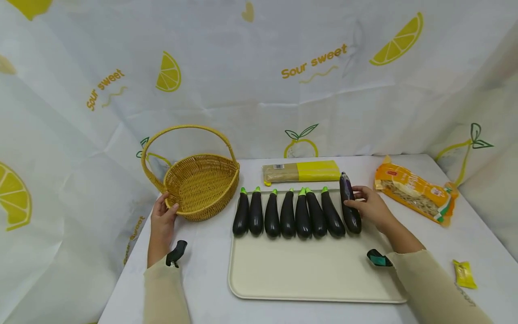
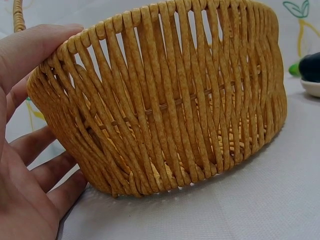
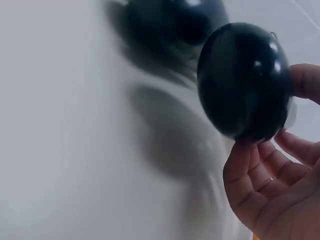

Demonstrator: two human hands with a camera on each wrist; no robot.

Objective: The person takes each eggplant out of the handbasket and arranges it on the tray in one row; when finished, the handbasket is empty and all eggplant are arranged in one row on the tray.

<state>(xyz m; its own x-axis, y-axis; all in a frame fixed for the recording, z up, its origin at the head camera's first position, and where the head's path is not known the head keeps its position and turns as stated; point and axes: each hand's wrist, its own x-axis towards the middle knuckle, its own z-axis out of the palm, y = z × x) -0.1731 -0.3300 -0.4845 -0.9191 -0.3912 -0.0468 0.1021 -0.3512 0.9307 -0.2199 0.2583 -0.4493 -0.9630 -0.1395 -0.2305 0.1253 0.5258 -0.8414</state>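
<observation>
A wicker basket (image 1: 202, 209) with a tall arched handle stands on the left of the table. My left hand (image 1: 162, 220) grips its near left side; in the left wrist view the thumb lies over the rim and the fingers reach around the outer wall. With thumb and fingers, my right hand (image 1: 374, 209) pinches a dark eggplant (image 1: 350, 207) at the right end of a row. Its shadow falls apart from it in the right wrist view, so it is off the tray (image 1: 315, 274). Several more eggplants (image 1: 272, 220) lie side by side along the tray's far half, green stems pointing away.
Behind the tray lies a yellow and clear packet (image 1: 317, 172). To the right sits an orange bag (image 1: 413, 191) of dry food, with a small yellow wrapped piece (image 1: 464, 273) nearer me. A white printed curtain (image 1: 259, 81) hangs along the table's far edge.
</observation>
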